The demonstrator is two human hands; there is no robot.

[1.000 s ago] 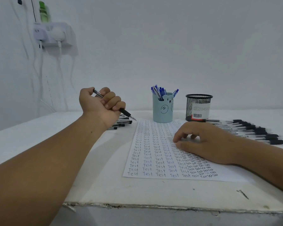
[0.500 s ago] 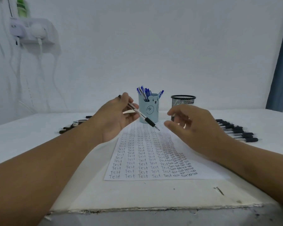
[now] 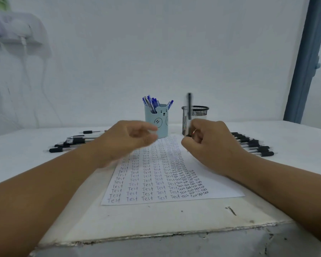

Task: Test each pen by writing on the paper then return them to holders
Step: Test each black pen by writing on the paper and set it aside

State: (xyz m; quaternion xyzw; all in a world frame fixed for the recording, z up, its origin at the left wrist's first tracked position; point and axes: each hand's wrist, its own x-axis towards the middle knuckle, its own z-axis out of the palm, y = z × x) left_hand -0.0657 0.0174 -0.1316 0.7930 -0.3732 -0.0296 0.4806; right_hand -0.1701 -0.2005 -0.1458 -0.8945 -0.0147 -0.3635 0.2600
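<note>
My right hand point(image 3: 209, 143) grips a black pen point(image 3: 189, 108) that stands nearly upright above the top of the paper point(image 3: 161, 175), which is filled with rows of the word Test. My left hand point(image 3: 130, 141) hovers blurred over the paper's upper left with loosely curled fingers and nothing in it. Behind the hands stand a light blue bear holder point(image 3: 157, 120) with several blue pens and a black mesh holder point(image 3: 195, 115).
Black pens lie in a row on the table at the left point(image 3: 70, 143) and another row at the right point(image 3: 252, 145). The table's chipped front edge point(image 3: 156, 236) runs below the paper. A wall socket shelf point(image 3: 17, 32) hangs at upper left.
The black pen has passed from my left hand to my right hand and now stands upright. My left hand has let go and drawn back a little.
</note>
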